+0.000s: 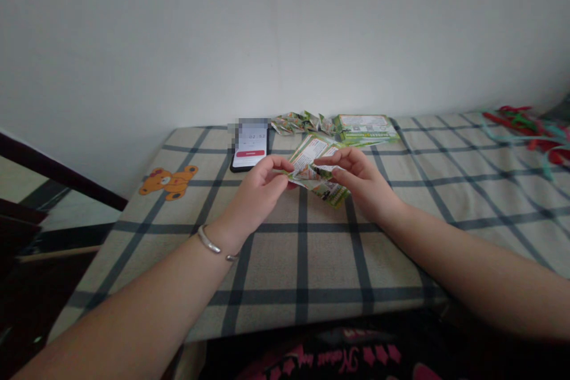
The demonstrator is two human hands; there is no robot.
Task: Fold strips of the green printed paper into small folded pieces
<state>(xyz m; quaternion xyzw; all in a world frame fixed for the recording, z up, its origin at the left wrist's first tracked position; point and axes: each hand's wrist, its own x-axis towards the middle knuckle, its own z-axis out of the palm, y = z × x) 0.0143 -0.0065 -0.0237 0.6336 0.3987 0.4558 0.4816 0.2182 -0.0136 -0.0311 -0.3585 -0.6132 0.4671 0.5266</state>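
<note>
Both my hands meet over the checked tablecloth (307, 249), pinching a printed green and white paper strip (312, 169) between them. My left hand (260, 190), with a silver bangle on its wrist, grips the strip's left end with thumb and fingers closed. My right hand (358, 178) pinches the folded right part of the same paper. The strip is creased and partly folded, its lower end (332, 193) hanging toward the cloth.
A phone (249, 148) with a lit screen lies just beyond my hands. Several folded paper pieces (303, 123) and a stack of green printed sheets (367, 127) sit near the wall. Red and teal ribbons (529, 130) lie at far right. A bear print (169, 181) marks the cloth.
</note>
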